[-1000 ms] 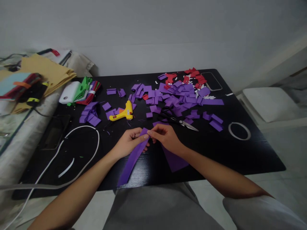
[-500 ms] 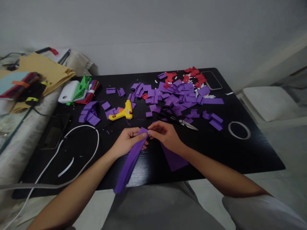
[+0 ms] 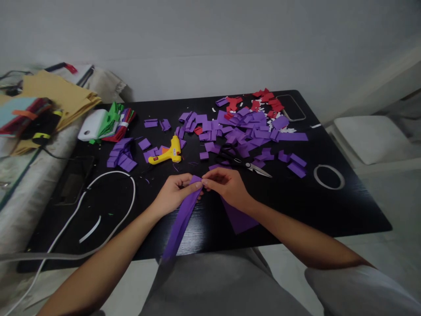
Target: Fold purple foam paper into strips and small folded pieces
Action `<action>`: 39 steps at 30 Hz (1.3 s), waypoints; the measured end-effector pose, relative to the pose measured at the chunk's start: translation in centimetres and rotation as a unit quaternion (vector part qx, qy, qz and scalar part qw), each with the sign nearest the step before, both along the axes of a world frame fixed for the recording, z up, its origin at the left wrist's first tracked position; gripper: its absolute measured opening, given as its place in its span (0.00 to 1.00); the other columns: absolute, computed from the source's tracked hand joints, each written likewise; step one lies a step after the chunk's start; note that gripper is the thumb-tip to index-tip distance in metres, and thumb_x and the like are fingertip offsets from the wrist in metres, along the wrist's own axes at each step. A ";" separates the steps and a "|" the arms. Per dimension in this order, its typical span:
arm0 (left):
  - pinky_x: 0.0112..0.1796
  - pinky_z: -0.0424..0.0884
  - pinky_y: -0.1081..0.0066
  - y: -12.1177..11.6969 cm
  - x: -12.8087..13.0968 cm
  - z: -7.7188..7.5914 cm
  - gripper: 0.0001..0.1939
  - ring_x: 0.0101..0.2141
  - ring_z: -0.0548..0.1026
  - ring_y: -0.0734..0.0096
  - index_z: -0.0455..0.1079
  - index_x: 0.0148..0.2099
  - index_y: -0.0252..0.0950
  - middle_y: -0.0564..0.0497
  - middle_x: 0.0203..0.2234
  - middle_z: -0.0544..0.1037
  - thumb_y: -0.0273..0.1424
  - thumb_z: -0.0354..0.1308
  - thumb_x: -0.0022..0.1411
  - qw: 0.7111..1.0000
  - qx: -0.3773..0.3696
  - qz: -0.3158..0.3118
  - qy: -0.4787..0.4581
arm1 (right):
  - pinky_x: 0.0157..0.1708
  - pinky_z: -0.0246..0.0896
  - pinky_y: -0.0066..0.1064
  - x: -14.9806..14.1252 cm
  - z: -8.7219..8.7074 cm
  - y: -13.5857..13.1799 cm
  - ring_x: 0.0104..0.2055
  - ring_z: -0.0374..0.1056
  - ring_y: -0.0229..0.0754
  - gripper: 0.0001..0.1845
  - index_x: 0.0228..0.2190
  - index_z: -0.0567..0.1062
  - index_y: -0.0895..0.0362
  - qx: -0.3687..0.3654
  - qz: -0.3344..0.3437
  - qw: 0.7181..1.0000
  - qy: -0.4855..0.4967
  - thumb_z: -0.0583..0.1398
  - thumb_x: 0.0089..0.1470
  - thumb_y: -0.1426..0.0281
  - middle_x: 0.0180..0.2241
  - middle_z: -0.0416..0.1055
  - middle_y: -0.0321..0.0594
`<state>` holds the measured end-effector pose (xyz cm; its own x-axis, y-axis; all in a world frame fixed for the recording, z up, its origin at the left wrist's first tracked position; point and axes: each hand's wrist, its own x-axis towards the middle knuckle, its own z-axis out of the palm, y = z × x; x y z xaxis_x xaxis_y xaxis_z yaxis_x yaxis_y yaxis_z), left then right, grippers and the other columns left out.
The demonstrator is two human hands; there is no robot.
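A long folded purple paper strip (image 3: 184, 219) slants from my hands down past the table's front edge. My left hand (image 3: 177, 191) pinches it near its top end, thumb on the upper face. At the strip's top right corner, the thumb and fingers of my right hand (image 3: 226, 184) close on the paper's edge. Beneath my right wrist a flat purple paper strip (image 3: 241, 219) lies on the table. Just beyond my right hand rest black-handled scissors (image 3: 245, 163), blades pointing right. A yellow glue gun (image 3: 169, 152) lies beyond my left hand.
Many folded purple paper pieces (image 3: 243, 127) cover the back of the black table (image 3: 329, 210), with red paper scraps (image 3: 271, 102) behind. At right lies a ring (image 3: 329, 177). A white cable (image 3: 133, 193) loops at left, near a phone (image 3: 74, 180) and colored paper bundles (image 3: 113, 123).
The lower end of the folded purple strip has swung slightly right. Both hands keep nearly the same place and grip.
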<state>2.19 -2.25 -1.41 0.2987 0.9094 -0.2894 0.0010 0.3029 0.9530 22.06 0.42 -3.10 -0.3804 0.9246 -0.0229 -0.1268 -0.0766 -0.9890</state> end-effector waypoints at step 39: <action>0.32 0.71 0.75 0.2 -0.7 0.5 0.11 0.26 0.75 0.76 0.79 0.32 0.33 0.52 0.24 0.80 0.36 0.73 0.57 1.000 -0.002 -0.002 -0.006 | 0.41 0.73 0.35 0.9 0.0 0.0 0.38 0.79 0.43 0.06 0.35 0.87 0.50 0.166 0.012 0.985 -0.052 0.71 0.56 0.62 0.36 0.83 0.39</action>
<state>1.46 -2.01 -0.86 0.3055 0.9070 -0.2897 -0.0089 0.3069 0.9517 22.99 0.44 -3.06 -0.4130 0.8788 0.2392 -0.0256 0.2514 -0.9676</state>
